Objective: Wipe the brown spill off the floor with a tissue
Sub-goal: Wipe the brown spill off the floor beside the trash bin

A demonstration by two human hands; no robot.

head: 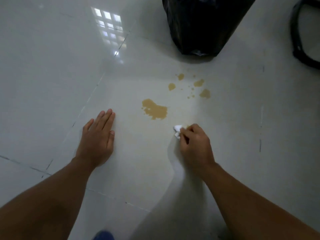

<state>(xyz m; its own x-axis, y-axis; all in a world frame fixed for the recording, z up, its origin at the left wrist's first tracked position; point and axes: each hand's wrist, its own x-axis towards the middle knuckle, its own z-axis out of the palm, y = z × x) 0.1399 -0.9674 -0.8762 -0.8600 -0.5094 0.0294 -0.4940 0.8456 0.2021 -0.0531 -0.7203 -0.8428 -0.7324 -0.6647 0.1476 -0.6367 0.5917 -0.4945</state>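
Observation:
A brown spill (155,109) lies on the glossy white tile floor (52,84), its biggest puddle in the middle of the view. Smaller brown blots and drops (190,87) are scattered beyond it, toward the upper right. My right hand (194,144) is closed around a crumpled white tissue (177,130), pressed to the floor just below and right of the big puddle. A faint brown mark shows beside its knuckles. My left hand (97,139) rests flat on the floor to the left of the spill, fingers together, holding nothing.
A bin lined with a black plastic bag (204,25) stands just beyond the spill at the top. A black curved object (301,32) sits at the right edge. A blue shape (103,235) shows at the bottom edge. Dark grout lines cross the tiles.

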